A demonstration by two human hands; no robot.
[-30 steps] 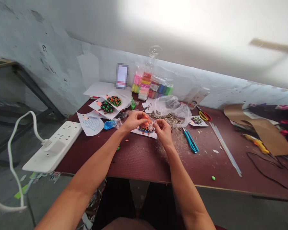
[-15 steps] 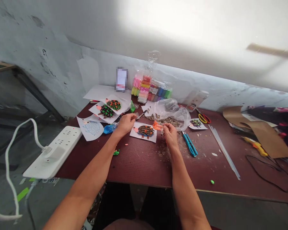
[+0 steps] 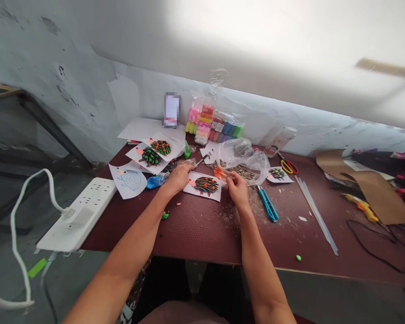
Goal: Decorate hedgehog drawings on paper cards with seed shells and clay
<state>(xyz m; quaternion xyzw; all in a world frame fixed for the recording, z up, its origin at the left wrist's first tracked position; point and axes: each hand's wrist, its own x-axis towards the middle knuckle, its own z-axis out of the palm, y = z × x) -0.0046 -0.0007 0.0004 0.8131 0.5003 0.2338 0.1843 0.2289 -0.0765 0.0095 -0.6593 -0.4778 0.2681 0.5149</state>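
Note:
My right hand [image 3: 237,186] pinches a piece of bright orange clay [image 3: 219,172], with what looks like clear wrapping at its end. It is just right of a hedgehog picture card [image 3: 205,186] lying flat on the table. The hedgehog has a pink face, a back of dark sticks and orange dots. At the card's upper left is my left hand [image 3: 179,177], its fingers drawn together; what they hold, if anything, is hidden. A dark pen-like stick [image 3: 201,159] lies by those fingertips. Behind the card is a heap of short brown sticks [image 3: 241,172], partly under a clear plastic bag [image 3: 246,155].
More hedgehog cards [image 3: 150,156] and a blue hedgehog drawing [image 3: 127,181] lie left, near blue clay [image 3: 155,181] and a power strip [image 3: 79,216]. Packs of coloured clay [image 3: 216,126] stand behind. Teal cutters [image 3: 267,204], scissors [image 3: 289,166], glue sticks [image 3: 317,216] and a glue gun [image 3: 362,207] lie right.
My right hand has shifted slightly left, the orange clay with it. My left hand has come down a little beside the card. The view has shifted slightly.

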